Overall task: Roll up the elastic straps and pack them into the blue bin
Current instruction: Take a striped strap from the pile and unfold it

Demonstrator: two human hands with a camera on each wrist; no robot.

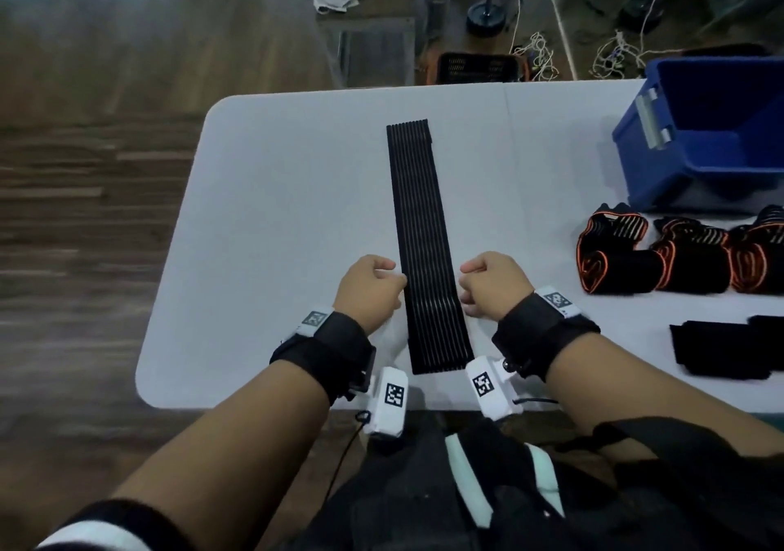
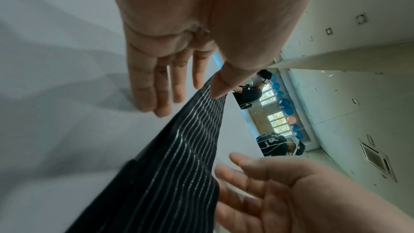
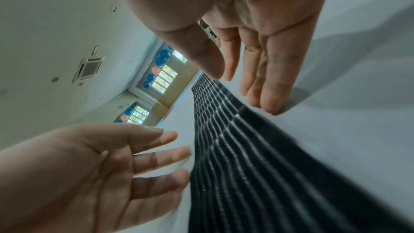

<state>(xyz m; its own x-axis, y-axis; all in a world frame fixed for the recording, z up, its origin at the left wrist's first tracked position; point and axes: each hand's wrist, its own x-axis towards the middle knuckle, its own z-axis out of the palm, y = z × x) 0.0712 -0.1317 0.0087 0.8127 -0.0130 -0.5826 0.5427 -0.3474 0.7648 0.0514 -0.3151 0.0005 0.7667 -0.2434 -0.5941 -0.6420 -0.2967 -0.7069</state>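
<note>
A long black ribbed elastic strap [image 1: 426, 249] lies flat and unrolled on the white table [image 1: 275, 211], running away from me. My left hand [image 1: 373, 281] sits just left of its near half, and my right hand [image 1: 488, 281] just right of it. The left wrist view has the left hand [image 2: 168, 56] with loosely extended fingers beside the strap [image 2: 174, 166], holding nothing. The right wrist view has the right hand [image 3: 253, 42] equally relaxed and empty next to the strap [image 3: 246, 166]. The blue bin [image 1: 717, 177] stands at the far right.
Three rolled black straps with orange edges [image 1: 615, 253] lie in front of the bin. Flat black straps [image 1: 721, 349] lie at the right near the table's front edge. Wood floor drops off to the left, and cords and clutter sit behind the table.
</note>
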